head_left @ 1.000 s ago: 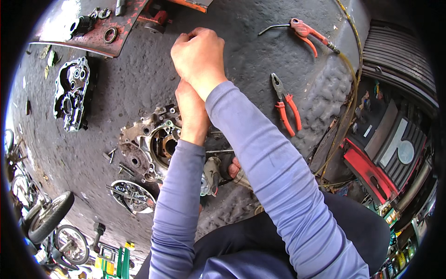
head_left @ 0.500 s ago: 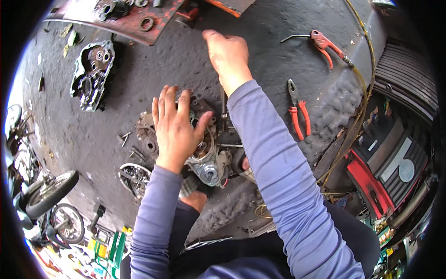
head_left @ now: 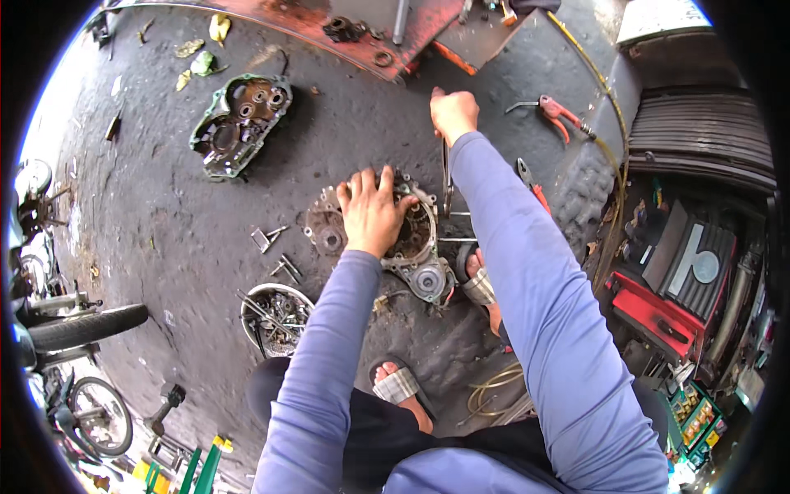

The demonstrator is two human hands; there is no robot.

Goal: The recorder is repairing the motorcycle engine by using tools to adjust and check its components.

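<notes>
1. Engine case lying on the ground between the knees, already split open: greasy inside exposed, gears and bearing seats on view.
2. Matching cover off and set well apart, up and to the left, hollow side up.
3. Loose bolts pulled out and scattered just left of the case; more small parts gathered in a round metal bowl nearer the body.
4. Left hand spread flat on top of the case, fingers released and splayed, pressing rather than gripping.
5. Right hand raised beyond the case, fingers clenched round the top of a slim metal tool hanging down toward the case's right edge (tip hidden, so contact cannot be told).
6. Judged well into stripping down: cover and fasteners out, inner parts of the case seemingly left to deal with.
7. No bench here: rough, dark, oil-stained concrete floor as the working ground, sandalled feet planted beside the case.
8. Red-handled pliers lying right of the raised hand; a rusty red tray of odd parts at the top.
9. Outdoor repair spot, by the look: motorbike wheels at the left edge, red machinery at the right.
</notes>
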